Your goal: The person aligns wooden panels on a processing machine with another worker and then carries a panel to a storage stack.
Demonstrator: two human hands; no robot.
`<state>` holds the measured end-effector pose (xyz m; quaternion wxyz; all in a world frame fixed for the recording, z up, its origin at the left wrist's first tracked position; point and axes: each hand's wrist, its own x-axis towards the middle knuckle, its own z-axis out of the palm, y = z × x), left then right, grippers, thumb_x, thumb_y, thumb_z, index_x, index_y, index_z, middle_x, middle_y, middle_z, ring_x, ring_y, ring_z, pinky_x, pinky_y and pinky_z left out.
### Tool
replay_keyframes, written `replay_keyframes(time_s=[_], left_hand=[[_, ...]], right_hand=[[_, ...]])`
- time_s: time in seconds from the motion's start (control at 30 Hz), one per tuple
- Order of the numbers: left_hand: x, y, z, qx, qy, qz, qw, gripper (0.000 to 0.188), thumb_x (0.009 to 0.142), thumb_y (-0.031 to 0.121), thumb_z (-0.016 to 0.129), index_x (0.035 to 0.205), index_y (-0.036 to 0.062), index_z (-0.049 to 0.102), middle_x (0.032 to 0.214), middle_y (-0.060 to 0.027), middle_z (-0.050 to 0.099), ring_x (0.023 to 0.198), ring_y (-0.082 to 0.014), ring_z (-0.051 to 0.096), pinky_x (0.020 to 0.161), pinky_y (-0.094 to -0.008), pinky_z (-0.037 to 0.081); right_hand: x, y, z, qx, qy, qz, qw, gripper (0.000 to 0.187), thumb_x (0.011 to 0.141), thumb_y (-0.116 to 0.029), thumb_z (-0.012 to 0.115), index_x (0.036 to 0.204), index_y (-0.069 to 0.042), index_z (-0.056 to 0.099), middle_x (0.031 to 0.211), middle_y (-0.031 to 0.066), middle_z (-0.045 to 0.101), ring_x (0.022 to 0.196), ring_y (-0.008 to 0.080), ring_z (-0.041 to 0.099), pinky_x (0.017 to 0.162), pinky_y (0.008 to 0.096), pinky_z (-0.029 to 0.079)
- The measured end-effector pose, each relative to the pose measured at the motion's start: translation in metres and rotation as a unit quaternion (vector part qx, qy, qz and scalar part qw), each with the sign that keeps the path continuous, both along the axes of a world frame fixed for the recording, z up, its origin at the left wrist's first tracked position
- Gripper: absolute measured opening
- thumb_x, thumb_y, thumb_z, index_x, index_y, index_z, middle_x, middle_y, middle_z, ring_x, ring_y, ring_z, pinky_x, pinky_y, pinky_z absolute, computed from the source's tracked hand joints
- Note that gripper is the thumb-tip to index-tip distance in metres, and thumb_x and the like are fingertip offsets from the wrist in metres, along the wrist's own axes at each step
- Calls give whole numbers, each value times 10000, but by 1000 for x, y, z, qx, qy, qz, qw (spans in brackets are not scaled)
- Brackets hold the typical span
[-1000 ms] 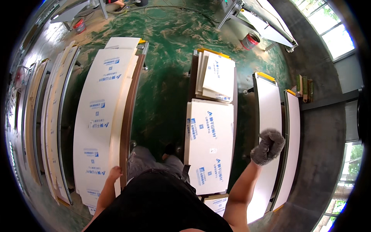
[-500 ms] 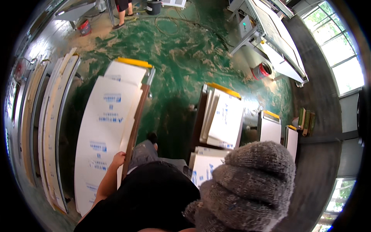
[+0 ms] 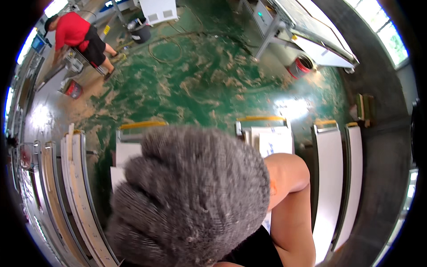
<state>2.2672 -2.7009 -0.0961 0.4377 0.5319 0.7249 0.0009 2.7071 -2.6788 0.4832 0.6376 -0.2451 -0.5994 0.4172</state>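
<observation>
My right hand (image 3: 191, 196), in a grey knit glove, is raised close to the camera and fills the lower middle of the head view. Its fingers look curled in, and whatever they may hold is hidden. The bare right forearm bends at the elbow on the right. My left hand does not show. Partly covered behind the glove is a stack of white panels (image 3: 126, 153) on a cart with a yellow bar (image 3: 143, 125). A second stack of white panels (image 3: 273, 141) lies just beyond my right arm.
More carts hold long white panels (image 3: 330, 178) at the right and pale boards (image 3: 80, 178) at the left. A person in a red top (image 3: 73, 29) bends over equipment at the far left. Red buckets (image 3: 300, 66) and a looped hose (image 3: 165, 50) are on the green floor (image 3: 213, 84).
My gloved right hand has moved left across the view. My left hand, earlier on the left panel stack's edge, is out of sight. The view has shifted, bringing the person in red into sight.
</observation>
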Motion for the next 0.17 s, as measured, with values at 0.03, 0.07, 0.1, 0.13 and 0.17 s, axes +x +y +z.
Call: replay_keyframes(time_s=[0.03,0.07,0.1,0.13,0.17], left_hand=[[14,17,4,-9,-36,37,999,316,981,298,555,1180,73,653,1067,-91,694,960,-203,650,815,-341,536],[28,32,7,-16,-74,76,994,288,971,258,560,1154,60,659,1023,-95,700,903,-196,657,773,-331,537],[33,20,12,-33,-104,130,985,260,961,218,565,1129,46,664,979,-100,706,846,-189,664,730,-321,537],[36,7,16,-41,-137,201,969,233,951,178,570,1103,33,670,935,-105,712,789,-182,670,688,-311,538],[16,-23,40,-41,-148,304,940,207,941,137,574,1077,20,676,891,-109,718,732,-175,677,646,-301,538]], right_hand=[[12,24,4,-6,9,-3,1000,342,953,-274,625,1242,-92,642,1185,123,665,1088,303,654,936,476,522],[22,49,10,-11,22,-6,1000,352,955,-278,624,1253,-91,641,1196,127,664,1099,306,653,942,478,519],[32,70,8,-46,50,-9,998,363,957,-282,623,1264,-91,640,1208,132,663,1110,308,652,949,480,517],[29,76,38,-245,197,-40,949,356,975,-293,603,1247,-65,637,1167,118,677,1053,310,673,863,466,561],[22,125,28,-265,208,30,941,356,975,-293,603,1247,-65,637,1167,118,677,1053,310,673,863,466,561]])
